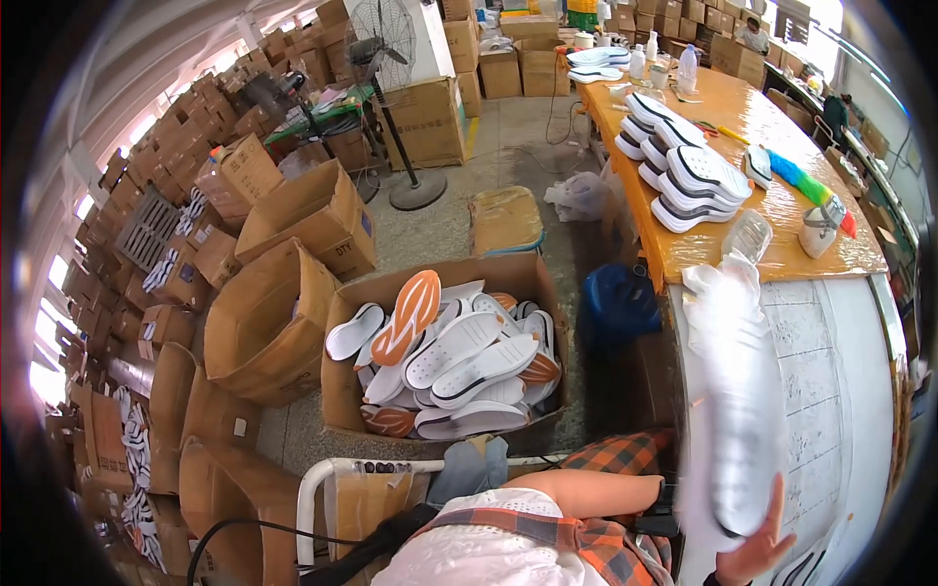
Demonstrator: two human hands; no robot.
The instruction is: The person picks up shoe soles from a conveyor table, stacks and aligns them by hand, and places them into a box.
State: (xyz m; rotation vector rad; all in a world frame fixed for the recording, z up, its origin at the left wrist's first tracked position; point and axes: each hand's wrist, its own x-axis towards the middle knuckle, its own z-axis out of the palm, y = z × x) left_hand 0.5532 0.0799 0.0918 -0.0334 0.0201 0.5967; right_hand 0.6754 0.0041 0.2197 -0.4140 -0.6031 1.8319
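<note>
1 hand shows at the lower right, the person's right, its grip spread with thumb and fingers apart against the lower end of a long white shoe sole, which is motion-blurred and stands lengthwise over the pale worktop. Whether the fingers actually clasp the sole I cannot tell. The left hand is out of view; only a bare forearm crosses above a plaid sleeve. Left of the worktop, an open cardboard box on the floor holds white and orange soles. Farther along, more white soles lie stacked on an orange-covered table.
</note>
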